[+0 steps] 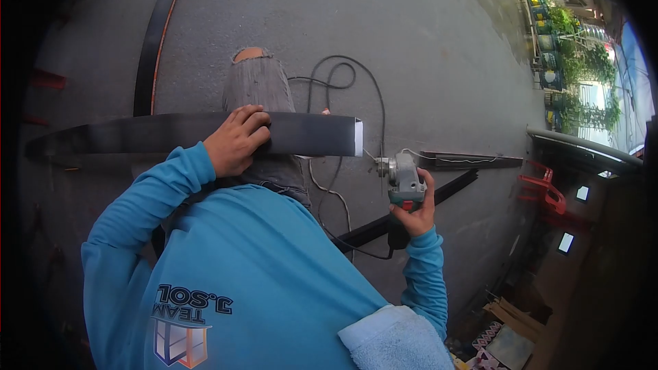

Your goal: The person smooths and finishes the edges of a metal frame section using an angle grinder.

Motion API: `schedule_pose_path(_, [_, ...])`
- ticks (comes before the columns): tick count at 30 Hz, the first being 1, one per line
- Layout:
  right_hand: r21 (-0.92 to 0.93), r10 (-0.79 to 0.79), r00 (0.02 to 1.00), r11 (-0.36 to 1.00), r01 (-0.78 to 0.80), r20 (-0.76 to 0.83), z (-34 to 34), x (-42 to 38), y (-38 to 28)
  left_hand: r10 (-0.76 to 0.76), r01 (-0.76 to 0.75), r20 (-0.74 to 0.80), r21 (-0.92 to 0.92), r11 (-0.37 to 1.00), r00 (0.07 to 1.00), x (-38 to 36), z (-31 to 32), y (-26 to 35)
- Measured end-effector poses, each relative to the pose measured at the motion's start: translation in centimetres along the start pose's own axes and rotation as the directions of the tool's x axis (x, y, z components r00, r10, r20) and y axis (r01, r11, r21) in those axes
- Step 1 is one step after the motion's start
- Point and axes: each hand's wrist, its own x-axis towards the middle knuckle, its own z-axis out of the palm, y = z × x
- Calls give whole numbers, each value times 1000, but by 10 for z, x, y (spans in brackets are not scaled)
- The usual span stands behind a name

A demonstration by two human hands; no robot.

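Observation:
A long dark rectangular profile point(308, 133) lies across my thigh, its pale cut end facing right. My left hand point(238, 138) grips it near the middle of its length, fingers curled over its far edge. To the right of that end, my right hand point(419, 211) is closed around an angle grinder point(406, 181) with a grey metal head and a green and red body. The grinder's disc side points left, a short gap from the profile's end. Part of the grinder's body is hidden by my palm.
A dark cord point(381, 96) loops over the grey floor point(439, 48). Another dark bar point(370, 231) lies beneath the grinder, and a long strip point(152, 48) runs at the upper left. Red chairs point(541, 190) stand at right, near potted plants point(572, 62).

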Motion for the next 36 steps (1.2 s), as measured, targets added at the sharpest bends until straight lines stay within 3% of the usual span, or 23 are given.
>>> schedule_pose_path(6, [-297, -66, 997, 952, 74, 36, 13, -7, -2, 37, -37, -10, -12, 999, 999, -5, 3, -3])
schedule_pose_path(8, [-410, -156, 987, 898, 160, 42, 19, -8, -4, 45, -45, -22, -9, 999, 999, -6, 2, -3])
schedule_pose_path(21, [-469, -239, 970, 863, 188, -51, 25, -13, 13, 74, -74, -50, 0, 997, 996, -11, 5, -3])
schedule_pose_path(27, [-500, -206, 977, 852, 154, -49, 20, -14, 15, 102, -100, -66, 27, 995, 993, -11, 7, -4])
schedule_pose_path(30, [-442, -134, 987, 893, 83, -86, 8, -17, 21, 94, -94, -63, -2, 996, 994, -10, 2, -6])
schedule_pose_path(33, [-110, -16, 989, 994, 0, -149, -3, -22, 44, 62, -64, -34, -58, 996, 998, -8, -3, -10])
schedule_pose_path(34, [-83, -17, 982, 997, 1, -186, -5, -24, 45, 61, -63, -46, -38, 997, 997, -8, -4, -11])
schedule_pose_path(35, [221, 95, 973, 974, -48, -210, -8, -25, 45, -10, 6, -50, -83, 997, 999, -9, -7, -11])
schedule_pose_path(36, [506, 201, 959, 859, -76, -197, -8, -28, 46, -84, 77, -49, -128, 989, 995, -10, -8, -9])
